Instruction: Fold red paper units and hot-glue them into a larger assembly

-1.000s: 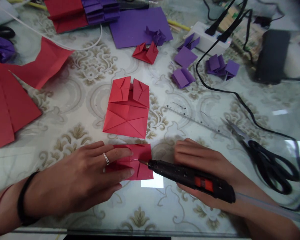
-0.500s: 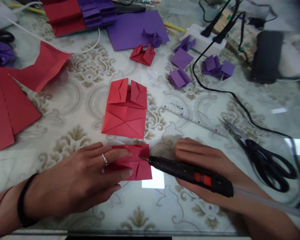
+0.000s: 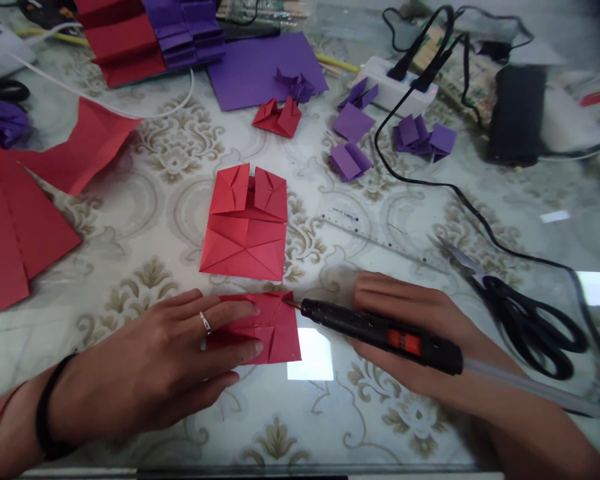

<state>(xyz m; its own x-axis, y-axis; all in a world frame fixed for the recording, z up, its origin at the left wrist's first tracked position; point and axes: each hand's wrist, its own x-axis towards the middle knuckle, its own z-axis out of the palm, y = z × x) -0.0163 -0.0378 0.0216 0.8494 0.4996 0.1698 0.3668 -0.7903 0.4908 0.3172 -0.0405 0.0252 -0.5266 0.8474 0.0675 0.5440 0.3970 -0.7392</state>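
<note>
Lower centre of the head view: a small folded red paper (image 3: 273, 330) lies flat on the glass-topped table (image 3: 145, 200). Left hand (image 3: 175, 363) comes in from lower left, palm down, fingers spread flat, w/ fingertips pressing the paper's left half; ring on one finger, dark band at the wrist. Right hand (image 3: 415, 333) enters from lower right, fingers wrapped round a black glue gun (image 3: 380, 332) w/ an orange trigger. The gun's nozzle tip sits at the paper's upper right corner; can't tell if it touches. A clear glue stick trails from the gun's back twd the right edge.

Just above the small paper, centre frame, lies a bigger folded red piece (image 3: 245, 227). Right of it, a clear ruler (image 3: 380, 237), then black scissors (image 3: 525, 313) at mid right. Black cable (image 3: 460, 200) runs from a white power strip (image 3: 390, 83) at top. Purple folded bits (image 3: 350, 160) and a purple sheet (image 3: 260, 67) sit upper centre. Red sheets (image 3: 15, 220) fill the left edge.
</note>
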